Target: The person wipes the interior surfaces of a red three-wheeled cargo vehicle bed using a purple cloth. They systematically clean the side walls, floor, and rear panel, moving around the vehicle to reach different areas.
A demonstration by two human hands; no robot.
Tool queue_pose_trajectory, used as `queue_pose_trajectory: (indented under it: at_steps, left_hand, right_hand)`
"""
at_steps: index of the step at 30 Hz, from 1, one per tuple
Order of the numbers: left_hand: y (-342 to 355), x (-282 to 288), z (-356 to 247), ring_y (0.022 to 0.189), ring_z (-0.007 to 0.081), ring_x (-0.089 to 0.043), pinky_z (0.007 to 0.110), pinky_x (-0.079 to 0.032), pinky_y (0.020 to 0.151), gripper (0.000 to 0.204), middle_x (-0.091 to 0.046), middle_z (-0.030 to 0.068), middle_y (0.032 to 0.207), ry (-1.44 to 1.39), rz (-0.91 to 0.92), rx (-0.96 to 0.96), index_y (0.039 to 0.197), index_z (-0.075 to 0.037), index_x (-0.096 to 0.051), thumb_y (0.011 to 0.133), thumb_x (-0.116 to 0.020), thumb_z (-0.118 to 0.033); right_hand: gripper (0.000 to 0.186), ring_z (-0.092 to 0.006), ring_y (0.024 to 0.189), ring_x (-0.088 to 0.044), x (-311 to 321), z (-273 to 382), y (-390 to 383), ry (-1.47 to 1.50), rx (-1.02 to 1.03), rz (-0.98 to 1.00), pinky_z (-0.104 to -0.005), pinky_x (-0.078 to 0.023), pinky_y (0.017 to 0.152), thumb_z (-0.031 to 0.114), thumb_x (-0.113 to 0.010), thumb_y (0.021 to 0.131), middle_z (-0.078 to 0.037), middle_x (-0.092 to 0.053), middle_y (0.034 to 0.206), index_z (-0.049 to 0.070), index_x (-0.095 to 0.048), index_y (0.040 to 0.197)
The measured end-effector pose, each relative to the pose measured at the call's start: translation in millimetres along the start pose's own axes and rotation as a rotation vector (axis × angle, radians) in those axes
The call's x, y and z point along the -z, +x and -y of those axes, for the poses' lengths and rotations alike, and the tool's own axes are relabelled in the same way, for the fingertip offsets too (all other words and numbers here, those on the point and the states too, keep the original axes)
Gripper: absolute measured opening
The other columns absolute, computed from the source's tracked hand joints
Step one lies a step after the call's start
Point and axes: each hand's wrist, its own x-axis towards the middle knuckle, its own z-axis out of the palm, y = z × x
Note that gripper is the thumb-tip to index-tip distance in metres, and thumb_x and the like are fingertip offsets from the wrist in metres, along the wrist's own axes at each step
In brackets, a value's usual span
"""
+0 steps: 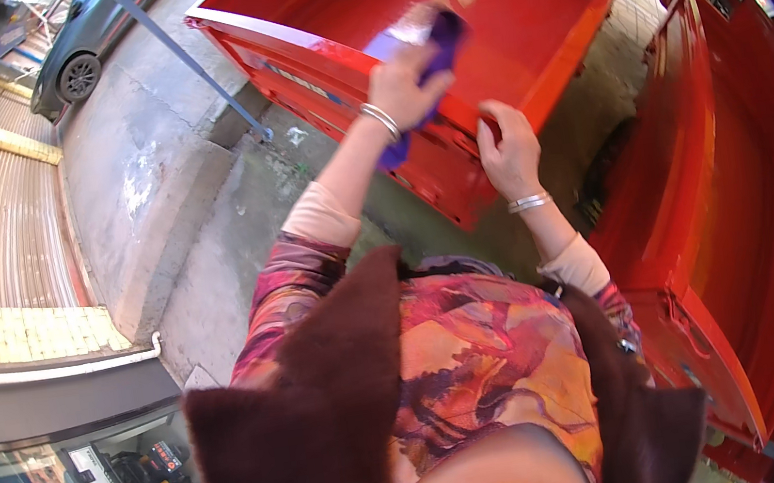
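A purple cloth (pixel 445 30) is in my left hand (pixel 404 88), blurred by motion. The fingers are closed on the cloth, and one end of it hangs below the palm. My left hand is over the near side panel of a red metal cargo bed (pixel 322 45). At the near right corner of that bed, my right hand (pixel 510 147) has its fingers curled round the rim. Its thumb and fingertips meet the edge there. Light reflects off the painted panel just beyond the cloth, and a pale patch shows on the bed's floor.
Another red cargo bed (pixel 698 230) stands close on my right. A grey-blue pole (pixel 192 62) rises left of the first bed, beside a concrete step (pixel 181 239). A dark car (pixel 80 62) is parked at far left. Boxed black parts (pixel 135 480) sit behind glass at lower left.
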Motion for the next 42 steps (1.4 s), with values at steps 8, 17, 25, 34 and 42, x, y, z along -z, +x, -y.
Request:
queue_pose_trajectory:
  at_steps: [8, 17, 25, 34, 42]
  left_hand:
    - [3, 7, 86, 0.082, 0.0282, -0.066, 0.054, -0.041, 0.096, 0.015, -0.066, 0.0084, 0.082, 0.344, -0.023, -0.169, 0.081, -0.014, -0.072, 0.086, -0.065, -0.027]
    - [79, 87, 295, 0.095, 0.0319, -0.065, 0.048, -0.046, 0.092, 0.029, -0.071, 0.011, 0.095, 0.494, 0.039, -0.08, 0.087, -0.006, -0.075, 0.09, -0.062, -0.031]
    - [91, 69, 294, 0.113, 0.0321, -0.059, 0.051, -0.039, 0.104, 0.045, -0.066, 0.01, 0.119, 0.556, 0.226, -0.024, 0.092, -0.003, -0.076, 0.093, -0.062, -0.046]
    - [43, 18, 161, 0.09, 0.0344, -0.062, 0.046, -0.047, 0.085, 0.017, -0.067, 0.0121, 0.094, 0.15, 0.158, -0.24, 0.083, -0.006, -0.072, 0.088, -0.062, -0.019]
    - [37, 7, 94, 0.091, 0.0336, -0.062, 0.045, -0.045, 0.089, 0.019, -0.068, 0.0121, 0.099, 0.166, 0.177, -0.212, 0.086, -0.005, -0.075, 0.085, -0.065, -0.022]
  right_hand:
    - [0.015, -0.0283, 0.095, -0.067, -17, 5, -1, -0.278, 0.114, -0.052, -0.0408, -0.052, 0.086, 0.009, -0.067, 0.078, -0.009, -0.071, 0.1, 0.008, -0.067, 0.093]
    - [0.01, -0.0288, 0.091, -0.064, -28, 18, 13, -0.235, 0.002, -0.087, -0.0408, -0.051, 0.084, 0.008, -0.065, 0.08, -0.008, -0.068, 0.093, 0.008, -0.066, 0.09]
    - [0.03, -0.0313, 0.081, -0.064, -33, 14, 35, -0.512, -0.27, 0.051, -0.0429, -0.05, 0.075, 0.034, -0.062, 0.093, -0.013, -0.068, 0.08, 0.006, -0.068, 0.085]
    - [0.039, -0.0337, 0.081, -0.066, -38, 19, 26, -0.477, -0.257, 0.058, -0.0445, -0.05, 0.078, 0.039, -0.059, 0.094, -0.016, -0.068, 0.08, 0.003, -0.066, 0.082]
    - [0.031, -0.0329, 0.08, -0.063, -38, 18, 28, -0.487, -0.238, 0.002, -0.0436, -0.05, 0.076, 0.032, -0.061, 0.093, -0.015, -0.065, 0.078, 0.005, -0.064, 0.08]
